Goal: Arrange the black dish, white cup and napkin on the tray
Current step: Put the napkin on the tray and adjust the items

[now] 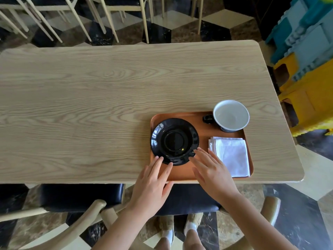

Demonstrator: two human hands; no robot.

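An orange-brown tray lies at the near right of the wooden table. A black dish rests on its left half, slightly over the tray's left rim. A white cup with a dark outside and a black handle stands at the tray's far right corner. A folded white napkin lies on the tray's near right. My left hand has its fingers spread, fingertips touching the dish's near left edge. My right hand is spread too, fingertips at the dish's near right edge. Neither hand grips anything.
The light wooden table stretches to the left and far side. A dark cushioned chair stands below the near edge. Pale chair legs stand beyond the table. Blue and yellow plastic crates are stacked at the right.
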